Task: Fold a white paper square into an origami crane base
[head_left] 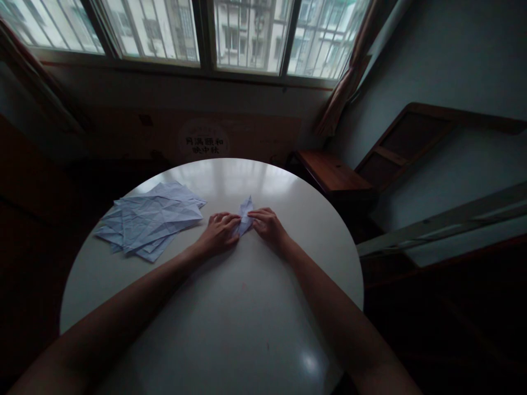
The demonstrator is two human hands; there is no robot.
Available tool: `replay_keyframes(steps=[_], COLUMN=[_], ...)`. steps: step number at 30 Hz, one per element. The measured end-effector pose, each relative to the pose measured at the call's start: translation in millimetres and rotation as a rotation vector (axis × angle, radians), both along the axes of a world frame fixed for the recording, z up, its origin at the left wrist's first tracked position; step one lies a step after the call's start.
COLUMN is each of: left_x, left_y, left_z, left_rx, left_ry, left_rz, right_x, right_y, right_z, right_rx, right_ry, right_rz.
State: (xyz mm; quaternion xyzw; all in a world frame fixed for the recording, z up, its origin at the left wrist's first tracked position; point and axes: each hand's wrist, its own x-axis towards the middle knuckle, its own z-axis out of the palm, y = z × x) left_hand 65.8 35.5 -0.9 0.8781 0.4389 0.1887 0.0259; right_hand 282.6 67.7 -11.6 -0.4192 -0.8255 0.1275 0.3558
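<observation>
A small folded piece of paper (246, 210), pale bluish white, lies on the round white table (230, 307) with a pointed tip facing away from me. From its left side, my left hand (222, 229) presses on it, fingers closed together at its edge and partly covering it. On the other side, my right hand (267, 226) pinches the paper's right edge between thumb and fingers. To the left of my hands lies a loose pile of creased paper sheets (158, 215), overlapping at different angles.
Behind the table runs a barred window (247, 38) above a long cardboard box (263, 129) with printed characters. A wooden stool (333, 171) stands beyond the right edge, and a wooden chair back (411, 137) leans near the right wall.
</observation>
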Motion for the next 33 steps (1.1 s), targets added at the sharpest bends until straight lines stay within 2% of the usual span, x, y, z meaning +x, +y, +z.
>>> replay_keyframes(steps=[5,13,22,28,33], left_x=[0.0,1.6,1.8,-0.2,-1.9], left_y=[-1.1,-4.0,-4.1,-1.1,4.8], left_z=[0.8,3.5,2.8,-3.5,-10.1], left_rx=[-0.015,0.027,0.003,-0.022,-0.072], left_ry=[-0.018,-0.027,-0.034,-0.044,-0.093], left_rz=[-0.041,0.002,-0.011,-0.009,-0.109], right_x=[0.3,-1.4,-1.1,-2.7,-1.9], right_y=[-0.5,-6.8,-8.4,-12.1,-14.2], right_z=[0.0,5.5,8.5,11.4,14.5], right_rx=[-0.031,-0.031,0.044,-0.010,-0.003], right_ry=[-0.035,-0.087,-0.103,-0.182,-0.221], right_rz=[-0.030,-0.086,-0.045,0.032,0.021])
